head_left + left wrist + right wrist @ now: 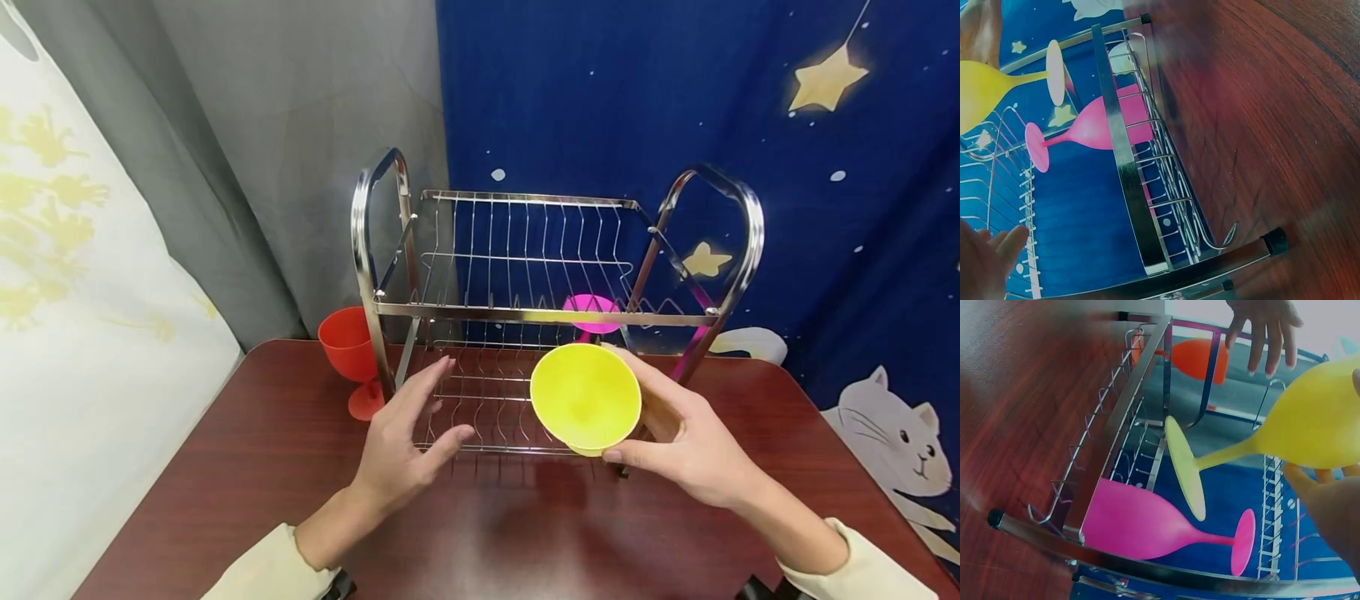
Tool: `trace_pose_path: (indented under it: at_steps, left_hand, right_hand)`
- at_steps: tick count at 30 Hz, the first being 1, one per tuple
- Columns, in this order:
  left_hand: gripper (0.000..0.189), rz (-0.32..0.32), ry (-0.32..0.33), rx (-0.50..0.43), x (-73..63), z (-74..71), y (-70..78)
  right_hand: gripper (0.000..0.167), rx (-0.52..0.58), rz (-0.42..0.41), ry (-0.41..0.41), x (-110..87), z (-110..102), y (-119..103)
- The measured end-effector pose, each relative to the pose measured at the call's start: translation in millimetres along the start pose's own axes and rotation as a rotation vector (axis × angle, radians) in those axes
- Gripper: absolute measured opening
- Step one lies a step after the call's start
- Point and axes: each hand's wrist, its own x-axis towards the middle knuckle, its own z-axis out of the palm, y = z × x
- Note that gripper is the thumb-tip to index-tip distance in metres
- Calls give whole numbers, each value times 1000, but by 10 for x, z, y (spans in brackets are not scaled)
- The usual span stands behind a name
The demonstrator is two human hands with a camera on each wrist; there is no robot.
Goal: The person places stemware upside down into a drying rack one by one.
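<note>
My right hand (686,442) grips the bowl of a yellow goblet (585,396), thumb on the near side and fingers round the far right side. The goblet is upright in front of the dish rack (547,315), its foot pointing down in the right wrist view. At the rack's left front, my left hand (405,446) is raised with nothing in it, fingers extended and thumb apart. A pink goblet (1141,522) stands upside down on the rack's lower tier at the right, foot up.
A red goblet (348,346) stands upright on the brown table (300,500), just left of the rack. Curved metal side frames (752,225) rise at both ends of the rack. Behind hang a grey curtain (300,125) and a blue starry curtain (600,100).
</note>
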Motion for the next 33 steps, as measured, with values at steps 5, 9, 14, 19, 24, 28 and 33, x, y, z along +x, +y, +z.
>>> trace_pose_path:
  at_steps: [5, 9, 14, 19, 24, 28, 33]
  left_hand:
    - [78, -130, -169, -46, -21, 7, 38]
    - [85, -215, -232, -120, -24, 36, 67]
    - [86, -285, -267, -177, -12, 56, 89]
    - [88, -311, -273, -226, -6, 67, 90]
    - [87, -346, -272, -288, 8, 76, 102]
    - [86, -389, -270, -352, 29, 89, 126]
    - [86, -401, -269, -388, 48, 121, 155]
  right_hand:
    - [90, -126, -11, 21, 3, 98, -43]
    - [88, -182, -53, 36, 27, 165, -56]
    - [86, -348, -106, 90, 52, 227, -35]
    - [87, -549, -163, 126, 73, 261, 14]
    - [85, -661, -249, 146, 114, 289, 67]
    - [73, -721, -339, 156, 153, 319, 115]
    - [66, -819, -393, 153, 187, 359, 163]
